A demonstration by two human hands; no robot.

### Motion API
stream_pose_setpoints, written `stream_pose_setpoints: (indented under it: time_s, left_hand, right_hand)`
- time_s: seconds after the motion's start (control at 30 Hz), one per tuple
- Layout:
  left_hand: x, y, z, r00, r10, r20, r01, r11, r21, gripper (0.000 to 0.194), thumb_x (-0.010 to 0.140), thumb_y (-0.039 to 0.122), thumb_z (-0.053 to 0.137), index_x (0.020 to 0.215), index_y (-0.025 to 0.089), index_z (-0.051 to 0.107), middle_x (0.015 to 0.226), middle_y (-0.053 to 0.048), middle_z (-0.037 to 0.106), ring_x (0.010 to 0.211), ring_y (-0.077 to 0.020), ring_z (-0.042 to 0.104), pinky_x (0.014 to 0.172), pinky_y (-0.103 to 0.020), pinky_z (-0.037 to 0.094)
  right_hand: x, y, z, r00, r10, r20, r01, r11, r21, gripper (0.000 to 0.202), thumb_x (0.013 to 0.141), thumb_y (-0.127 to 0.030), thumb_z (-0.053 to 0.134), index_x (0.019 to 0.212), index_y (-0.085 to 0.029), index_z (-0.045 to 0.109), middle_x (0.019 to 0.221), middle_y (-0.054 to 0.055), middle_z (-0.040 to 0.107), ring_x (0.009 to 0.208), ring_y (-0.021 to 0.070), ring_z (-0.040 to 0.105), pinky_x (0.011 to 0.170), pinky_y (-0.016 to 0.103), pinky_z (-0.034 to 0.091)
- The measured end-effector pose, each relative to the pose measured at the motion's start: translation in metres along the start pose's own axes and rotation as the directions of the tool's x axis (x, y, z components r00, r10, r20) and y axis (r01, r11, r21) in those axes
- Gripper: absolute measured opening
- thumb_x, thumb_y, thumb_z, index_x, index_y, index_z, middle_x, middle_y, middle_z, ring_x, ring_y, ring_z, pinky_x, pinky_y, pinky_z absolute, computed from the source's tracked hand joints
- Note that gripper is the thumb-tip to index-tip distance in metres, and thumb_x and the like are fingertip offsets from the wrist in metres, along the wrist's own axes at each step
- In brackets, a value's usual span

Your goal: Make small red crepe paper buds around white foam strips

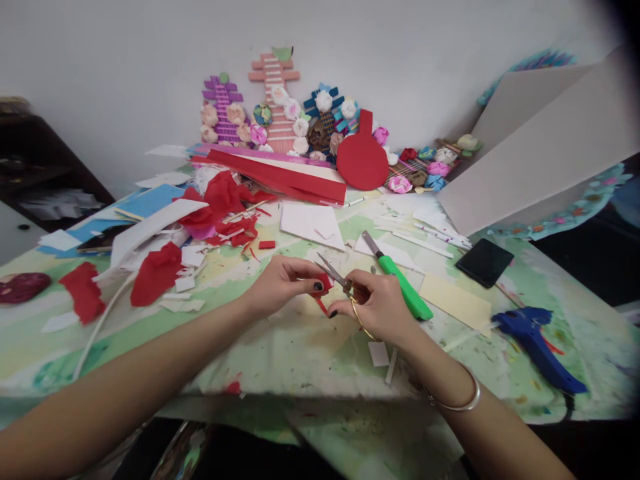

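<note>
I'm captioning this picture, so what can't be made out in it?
Small red piece: head view, partly hidden by left hand.
Gold-handled metal scissors: head view, handles partly hidden by right hand.
Dark brown shelf unit: head view, cut off by the picture's left edge.

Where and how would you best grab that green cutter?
I'd probably take the green cutter by its thick handle, coming down from the near right. It lies slanted, its wide end toward the near right and the thin grey end, apparently a blade, pointing away. The right hand, just left of it, holds scissors.
</note>
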State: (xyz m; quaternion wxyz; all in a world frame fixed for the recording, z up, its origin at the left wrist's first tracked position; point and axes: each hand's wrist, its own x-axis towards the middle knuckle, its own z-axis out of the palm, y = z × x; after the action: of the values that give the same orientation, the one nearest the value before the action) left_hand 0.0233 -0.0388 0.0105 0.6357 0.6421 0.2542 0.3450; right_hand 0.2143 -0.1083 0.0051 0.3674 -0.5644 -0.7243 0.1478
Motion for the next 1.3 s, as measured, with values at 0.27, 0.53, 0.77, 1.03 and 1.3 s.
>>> stream_pose_setpoints:
  time_s: [0.27,0.53,0.77,1.03,1.3]
  left_hand:
    - [0.003,-0.016,-0.006,0.984,-0.046,0.174,0.091,0.961,-0.262,0.023,0.073,0.032,0.077,0.087,0.015,0.074,0.059,0.0,0.064,0.049,-0.0094,0.059,0.05,-0.02,0.053]
    - [0.003,-0.013,-0.007,0.99,-0.034,0.14,0.068,0.967,-0.247,0.018,0.073,0.028,0.077,0.082,0.013,0.074,0.059,0.0,0.064,0.048,-0.0086,0.057,0.047,-0.02,0.051]
    - [0.003,-0.014,-0.008,0.989,-0.076,0.13,0.109,0.956,-0.271,0.022,0.069,0.031,0.079,0.08,0.012,0.074,0.061,-0.001,0.063,0.046,-0.0078,0.055,0.046,-0.021,0.049]
    - [0.003,-0.014,-0.008,0.978,-0.12,0.172,0.173,0.925,-0.337,0.021,0.066,0.029,0.081,0.077,0.013,0.076,0.063,-0.002,0.064,0.044,-0.0063,0.052,0.045,-0.02,0.048]
    - [0.004,-0.013,-0.007,0.968,-0.173,0.181,0.225,0.919,-0.325,0.026,0.062,0.032,0.083,0.071,0.01,0.074,0.059,-0.002,0.062,0.042,-0.0061,0.05,0.043,-0.019,0.046]
  right_hand:
    - [-0.001,0.007,-0.004,0.995,-0.1,0.017,0.101,0.993,-0.062,0.047,0.067,-0.062,0.072,0.069,-0.017,0.06,0.052,-0.004,0.049,0.05,0.0084,0.037,0.05,0.022,0.026]
    - [-0.002,0.007,-0.003,0.995,-0.096,-0.002,0.096,0.993,-0.067,0.052,0.066,-0.067,0.068,0.069,-0.016,0.063,0.05,-0.003,0.05,0.047,0.0084,0.037,0.049,0.023,0.026]
    - [-0.002,0.007,-0.004,0.996,-0.094,0.009,0.094,0.994,-0.049,0.052,0.067,-0.067,0.067,0.063,-0.016,0.061,0.048,-0.002,0.05,0.046,0.0084,0.037,0.048,0.024,0.026]
    - [-0.002,0.007,-0.002,0.993,-0.118,-0.016,0.117,0.992,-0.057,0.051,0.065,-0.065,0.07,0.06,-0.016,0.059,0.046,-0.004,0.046,0.045,0.0078,0.035,0.047,0.024,0.025]
    - [-0.003,0.01,-0.002,0.991,-0.135,-0.024,0.133,0.989,-0.07,0.05,0.067,-0.064,0.07,0.057,-0.016,0.058,0.045,-0.003,0.046,0.044,0.0083,0.035,0.046,0.024,0.025]
